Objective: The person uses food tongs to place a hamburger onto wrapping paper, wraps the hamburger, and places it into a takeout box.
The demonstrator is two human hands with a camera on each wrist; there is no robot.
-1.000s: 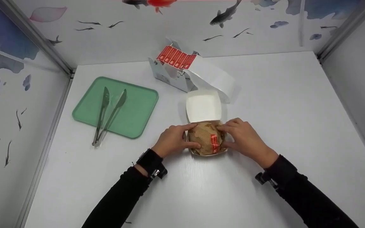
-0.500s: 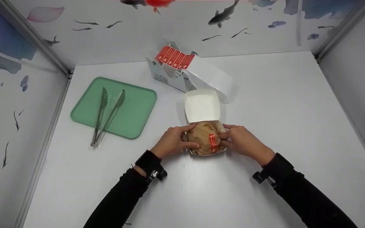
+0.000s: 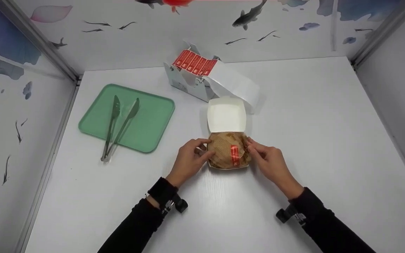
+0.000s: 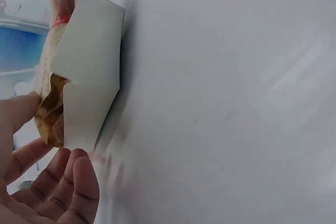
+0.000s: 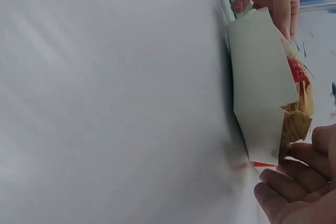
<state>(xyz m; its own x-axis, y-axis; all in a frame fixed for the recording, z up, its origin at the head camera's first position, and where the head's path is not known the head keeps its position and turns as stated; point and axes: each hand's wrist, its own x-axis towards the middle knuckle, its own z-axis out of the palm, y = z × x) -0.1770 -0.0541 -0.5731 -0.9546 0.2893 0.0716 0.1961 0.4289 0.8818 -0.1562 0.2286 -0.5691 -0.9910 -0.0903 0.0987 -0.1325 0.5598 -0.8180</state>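
An open clamshell burger box (image 3: 226,114) stands mid-table, its white lid tipped back. A burger wrapped in brown paper (image 3: 222,149) fills its base, with a red sticker (image 3: 235,154) on top. At the burger's left end my left hand (image 3: 187,160) rests thumb and index finger on the paper, slightly apart; in the left wrist view its other fingers (image 4: 84,182) bend loosely beside the box wall. Thumb and index finger of my right hand (image 3: 272,163) pinch the paper at the right edge. The right wrist view has that hand's lower fingers (image 5: 281,184) below the box corner.
A green tray (image 3: 156,109) lies to the left, with metal tongs (image 3: 110,130) across it, their hinge end past its front edge. Behind the box stands a metal dispenser (image 3: 188,86) of red labels (image 3: 195,63), its white strip (image 3: 237,82) trailing toward the lid.
The burger now sits more squarely in the box base. My left hand has drawn back to its left edge. The right hand has shifted from gripping its side to the paper's edge.
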